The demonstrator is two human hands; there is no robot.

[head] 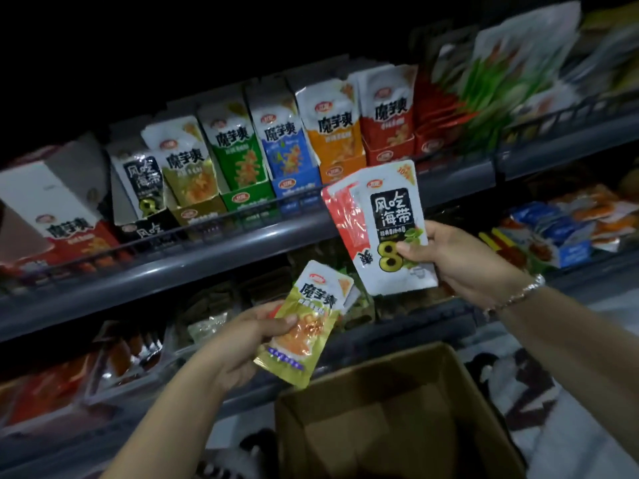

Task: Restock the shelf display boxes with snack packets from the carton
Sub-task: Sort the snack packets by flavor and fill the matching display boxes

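Fingers (409,252) of the right hand (456,257) are pinching a small fan of foil snack packets at their lower right corner: a white one with a black label panel (390,229) in front, red-and-white ones (340,216) tucked behind. Left hand (242,340) has its thumb clamped over a yellow-green foil packet (304,326), held at about 7 o'clock from the white one, with more packets seemingly stacked behind it, hard to say how many.

Both bunches hover above the open brown cardboard carton (390,402) at 6 o'clock, which looks mostly empty from here. Matching cardboard display boxes sit up on the grey metal shelf (242,250) around 10 to 12 o'clock: the black-label box (141,188) and the yellow-green box (193,188) side by side.

These packets look light, floppy and slick, so I'd say a loose fan could slip apart. Best bet is pinching across the flat sealed edge, then sliding them upright into the box top-first.
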